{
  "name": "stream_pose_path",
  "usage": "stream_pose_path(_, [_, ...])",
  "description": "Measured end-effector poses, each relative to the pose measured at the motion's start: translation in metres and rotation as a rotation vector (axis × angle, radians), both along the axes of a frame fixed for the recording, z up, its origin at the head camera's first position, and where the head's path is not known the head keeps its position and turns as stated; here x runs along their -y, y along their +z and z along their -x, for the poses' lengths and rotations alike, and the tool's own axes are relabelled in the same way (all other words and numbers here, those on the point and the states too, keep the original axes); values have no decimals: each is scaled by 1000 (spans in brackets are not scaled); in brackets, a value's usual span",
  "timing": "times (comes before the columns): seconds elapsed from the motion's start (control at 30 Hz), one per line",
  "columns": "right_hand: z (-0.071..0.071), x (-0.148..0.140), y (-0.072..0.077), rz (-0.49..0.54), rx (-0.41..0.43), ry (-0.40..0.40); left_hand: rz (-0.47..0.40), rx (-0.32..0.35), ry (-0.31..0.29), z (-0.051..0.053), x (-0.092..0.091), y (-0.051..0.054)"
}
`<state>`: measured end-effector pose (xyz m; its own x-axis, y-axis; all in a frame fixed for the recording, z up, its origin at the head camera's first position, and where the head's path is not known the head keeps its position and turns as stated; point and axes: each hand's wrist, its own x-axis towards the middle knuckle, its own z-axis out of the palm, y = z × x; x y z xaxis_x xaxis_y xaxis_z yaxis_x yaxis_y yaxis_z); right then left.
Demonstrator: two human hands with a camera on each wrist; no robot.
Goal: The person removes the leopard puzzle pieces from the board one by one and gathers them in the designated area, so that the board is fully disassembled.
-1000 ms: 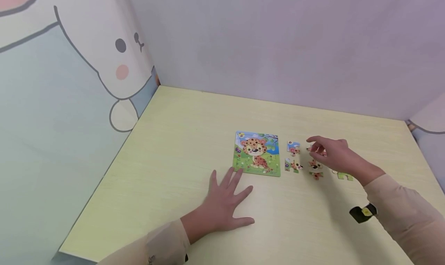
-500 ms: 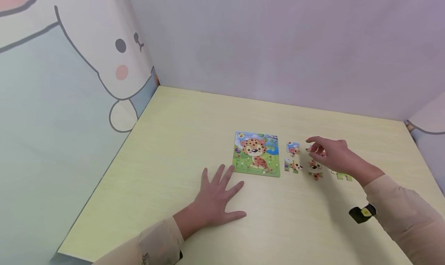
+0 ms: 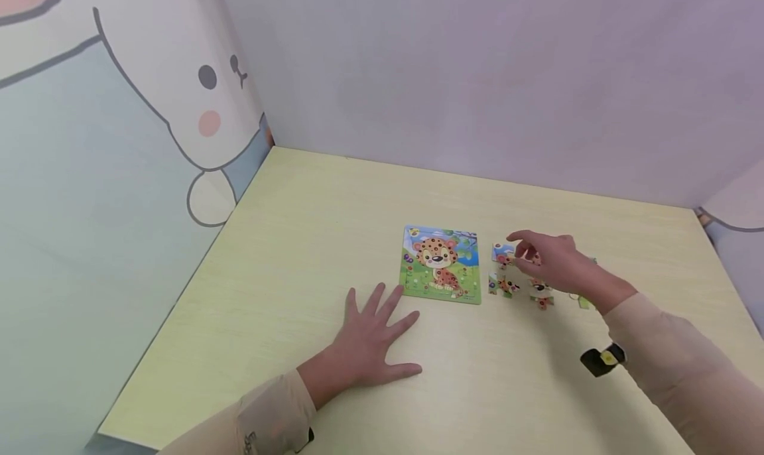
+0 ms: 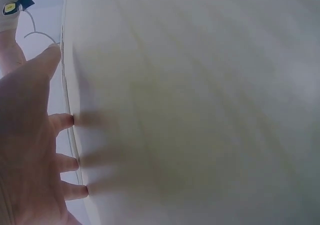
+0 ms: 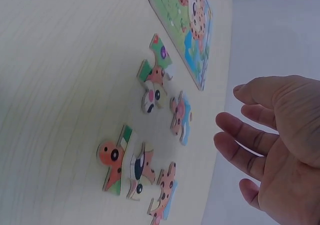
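Note:
A leopard puzzle board [image 3: 442,264] lies flat on the table with its picture up. My left hand [image 3: 364,345] rests on the tabletop in front of it, fingers spread, holding nothing. Over the loose puzzle pieces to the right of the board hovers my right hand [image 3: 554,264], its fingers loosely bent and nothing between them. In the right wrist view, a gap shows between that hand and the pieces: a green-edged piece with a flower [image 5: 159,60], a blue-edged piece [image 5: 182,119] and an orange spotted piece [image 5: 114,155]. The hand covers some pieces in the head view.
The pale wood table [image 3: 286,243] meets a light wall [image 3: 447,83] at the back. A wall with a cartoon drawing [image 3: 209,110] borders its left side. A piece with green [image 3: 583,302] lies partly behind the right wrist.
My left hand has slid left, away from the board's lower edge, then stayed put. My right hand has lately shifted left above the pieces. The board and pieces keep their places.

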<state>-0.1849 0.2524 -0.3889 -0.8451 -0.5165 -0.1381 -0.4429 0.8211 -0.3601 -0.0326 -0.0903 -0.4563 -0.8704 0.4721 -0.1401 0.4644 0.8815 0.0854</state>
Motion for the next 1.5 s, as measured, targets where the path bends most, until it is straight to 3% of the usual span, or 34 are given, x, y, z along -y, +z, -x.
stream_pose_path(0.37, [-3,58,-12,69,105,56,-6,-5,-5,0,-1,0])
stream_pose_path(0.77, [-13,112,-35,80,97,132,26,-13,-10,0,-2,-1])
stream_pose_path(1.03, [-21,128,-40,72,61,154,27,-6,-11,2,-1,0])
stream_pose_path(1.5, [-21,136,-38,46,66,178,17,28,-23,4,1,5])
